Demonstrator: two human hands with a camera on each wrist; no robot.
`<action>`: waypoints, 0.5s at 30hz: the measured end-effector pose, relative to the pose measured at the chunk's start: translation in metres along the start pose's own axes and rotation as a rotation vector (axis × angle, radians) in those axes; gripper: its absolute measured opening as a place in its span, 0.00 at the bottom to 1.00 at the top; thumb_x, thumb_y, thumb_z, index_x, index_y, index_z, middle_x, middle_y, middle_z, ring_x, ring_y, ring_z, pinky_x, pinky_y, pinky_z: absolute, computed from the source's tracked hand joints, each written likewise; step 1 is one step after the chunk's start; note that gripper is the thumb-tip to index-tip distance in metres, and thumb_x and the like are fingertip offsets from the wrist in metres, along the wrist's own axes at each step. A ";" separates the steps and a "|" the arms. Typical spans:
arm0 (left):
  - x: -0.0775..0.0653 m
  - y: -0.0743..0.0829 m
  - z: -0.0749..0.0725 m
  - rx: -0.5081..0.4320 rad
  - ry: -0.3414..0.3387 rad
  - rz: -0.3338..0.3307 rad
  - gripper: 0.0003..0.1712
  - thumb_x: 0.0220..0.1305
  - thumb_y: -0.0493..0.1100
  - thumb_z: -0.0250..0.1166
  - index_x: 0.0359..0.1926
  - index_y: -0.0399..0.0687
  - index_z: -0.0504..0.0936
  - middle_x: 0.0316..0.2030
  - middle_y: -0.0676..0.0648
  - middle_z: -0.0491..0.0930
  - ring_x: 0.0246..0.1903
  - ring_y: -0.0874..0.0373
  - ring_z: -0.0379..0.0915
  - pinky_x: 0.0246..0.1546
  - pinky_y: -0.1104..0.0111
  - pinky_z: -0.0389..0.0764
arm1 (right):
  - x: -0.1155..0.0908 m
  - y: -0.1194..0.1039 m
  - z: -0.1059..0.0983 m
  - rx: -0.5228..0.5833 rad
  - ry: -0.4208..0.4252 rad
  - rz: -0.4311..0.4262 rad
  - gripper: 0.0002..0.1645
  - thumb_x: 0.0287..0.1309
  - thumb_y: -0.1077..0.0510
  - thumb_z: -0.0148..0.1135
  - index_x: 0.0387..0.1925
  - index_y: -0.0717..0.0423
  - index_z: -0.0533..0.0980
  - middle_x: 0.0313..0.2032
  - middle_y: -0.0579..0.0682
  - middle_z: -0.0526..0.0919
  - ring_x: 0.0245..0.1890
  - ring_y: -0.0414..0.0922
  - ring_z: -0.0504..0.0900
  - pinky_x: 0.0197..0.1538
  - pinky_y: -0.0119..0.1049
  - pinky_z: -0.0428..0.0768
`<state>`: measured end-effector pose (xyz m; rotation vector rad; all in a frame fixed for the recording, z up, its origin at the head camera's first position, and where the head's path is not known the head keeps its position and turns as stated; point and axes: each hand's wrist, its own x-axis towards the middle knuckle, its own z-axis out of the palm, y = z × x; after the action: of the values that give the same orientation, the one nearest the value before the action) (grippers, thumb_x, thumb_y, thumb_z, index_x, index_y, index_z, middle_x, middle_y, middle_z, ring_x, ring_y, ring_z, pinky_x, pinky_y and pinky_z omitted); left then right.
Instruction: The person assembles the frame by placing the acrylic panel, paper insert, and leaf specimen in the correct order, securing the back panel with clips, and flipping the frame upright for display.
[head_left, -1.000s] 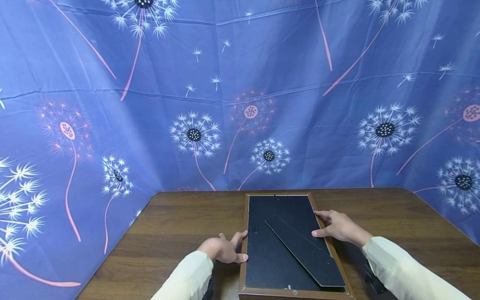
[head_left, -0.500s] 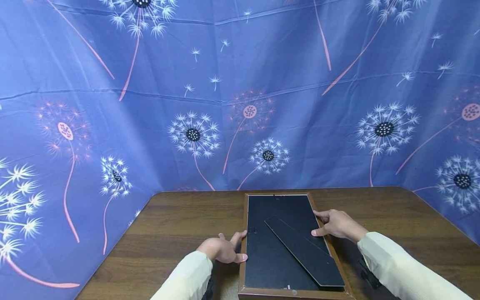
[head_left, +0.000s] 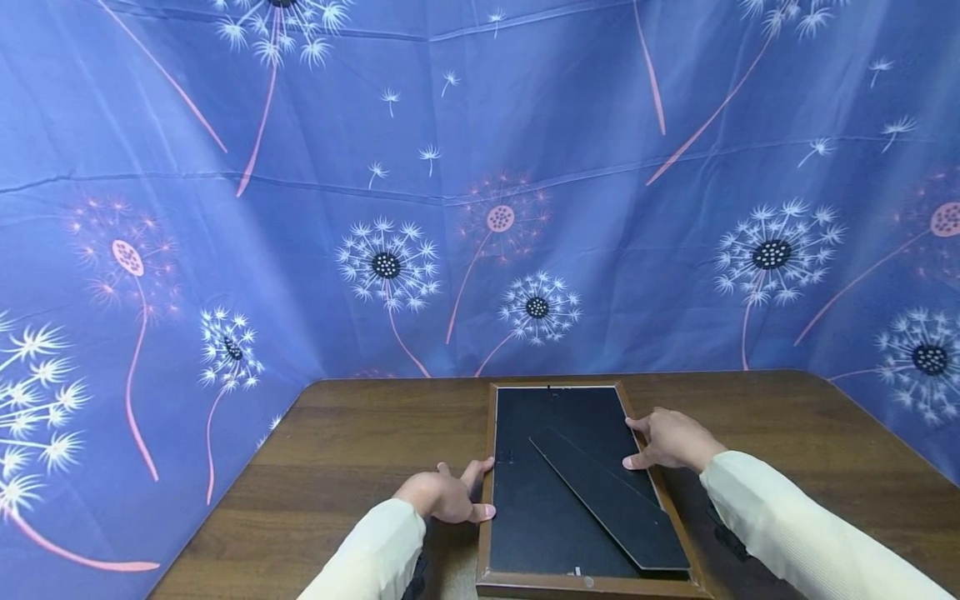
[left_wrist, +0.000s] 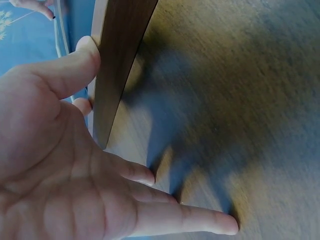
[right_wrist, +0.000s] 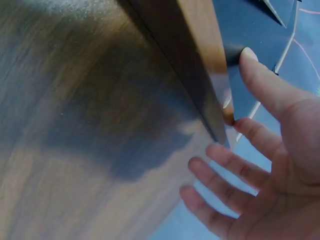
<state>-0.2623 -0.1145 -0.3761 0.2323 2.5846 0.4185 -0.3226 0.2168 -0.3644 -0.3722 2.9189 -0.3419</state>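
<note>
A brown wooden picture frame [head_left: 592,586] lies face down, its black backing board [head_left: 540,508] upward. Slanting across the board is a black easel leg [head_left: 611,504]. My left hand [head_left: 442,493] touches the frame's left edge with thumb and index finger. In the left wrist view its other fingers [left_wrist: 185,217] stretch straight onto the wood. On the right side, my right hand [head_left: 671,440] has its thumb [right_wrist: 262,77] over the backing and its index fingertip at the rim. The remaining fingers of that hand are spread and relaxed, holding nothing.
The frame lies on a brown wood-grain table [head_left: 360,433]. Behind and beside the table hangs a blue cloth [head_left: 600,250] printed with dandelions. Dark straps show below both pale sleeves [head_left: 810,517].
The right forearm has shifted slightly left, and its hand sits a little higher in view. The frame and left hand have hardly moved; the view itself has tilted slightly.
</note>
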 end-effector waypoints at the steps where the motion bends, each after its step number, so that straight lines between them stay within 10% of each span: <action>1: 0.000 0.000 0.000 0.001 0.001 0.003 0.42 0.72 0.56 0.60 0.79 0.60 0.51 0.74 0.24 0.49 0.74 0.28 0.44 0.67 0.35 0.57 | 0.000 -0.001 0.000 -0.024 -0.001 0.002 0.48 0.51 0.42 0.77 0.67 0.65 0.73 0.63 0.81 0.67 0.60 0.74 0.72 0.56 0.64 0.74; 15: 0.000 -0.002 -0.001 0.012 -0.005 -0.007 0.43 0.72 0.59 0.60 0.79 0.61 0.50 0.74 0.23 0.49 0.74 0.29 0.46 0.67 0.37 0.59 | 0.005 -0.008 -0.008 -0.248 -0.005 -0.062 0.44 0.51 0.38 0.76 0.63 0.60 0.78 0.64 0.79 0.68 0.63 0.76 0.67 0.57 0.69 0.71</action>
<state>-0.2627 -0.1169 -0.3760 0.2285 2.5833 0.4004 -0.3273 0.2095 -0.3555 -0.4984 2.9552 0.0146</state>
